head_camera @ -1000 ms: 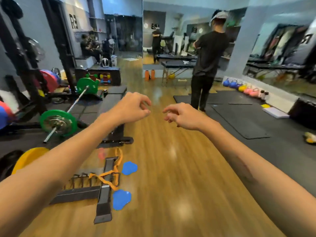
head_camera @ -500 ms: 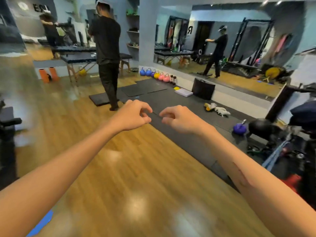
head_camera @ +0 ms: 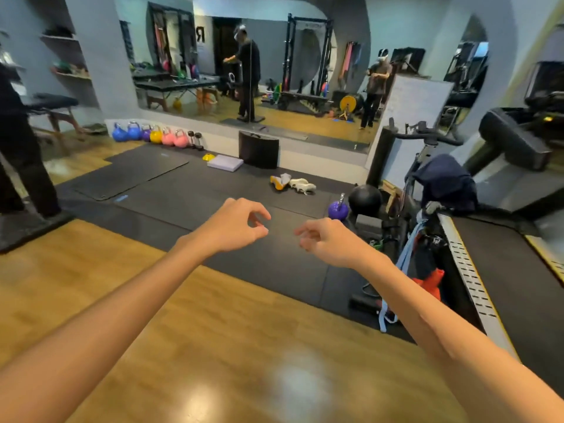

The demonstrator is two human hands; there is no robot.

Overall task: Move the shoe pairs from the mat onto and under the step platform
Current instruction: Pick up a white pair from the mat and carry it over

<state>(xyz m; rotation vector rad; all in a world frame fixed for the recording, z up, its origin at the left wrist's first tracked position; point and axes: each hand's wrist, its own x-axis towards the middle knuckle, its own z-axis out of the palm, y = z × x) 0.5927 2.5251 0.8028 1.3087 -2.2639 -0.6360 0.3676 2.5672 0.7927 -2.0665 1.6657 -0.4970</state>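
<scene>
White and yellow-soled shoe pairs (head_camera: 292, 183) lie jumbled on the black rubber floor mat (head_camera: 189, 190) near the mirror wall, beside a black upright step platform (head_camera: 258, 149). Left hand (head_camera: 233, 225) and right hand (head_camera: 328, 241) hover well short, fingers loosely curled, holding nothing, likely readying a pickup.

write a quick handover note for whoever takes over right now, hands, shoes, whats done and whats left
Left hand: held out, fingers loosely curled, holding nothing.
Right hand: the same, empty.
Shoes: lying in a loose heap on the black mat, ahead of the hands near the mirror wall.
Step platform: not clearly identifiable in this view.
Done: nothing yet, no shoe picked up.
Left: walk over, pick up the pairs, place them on and under the platform.
</scene>
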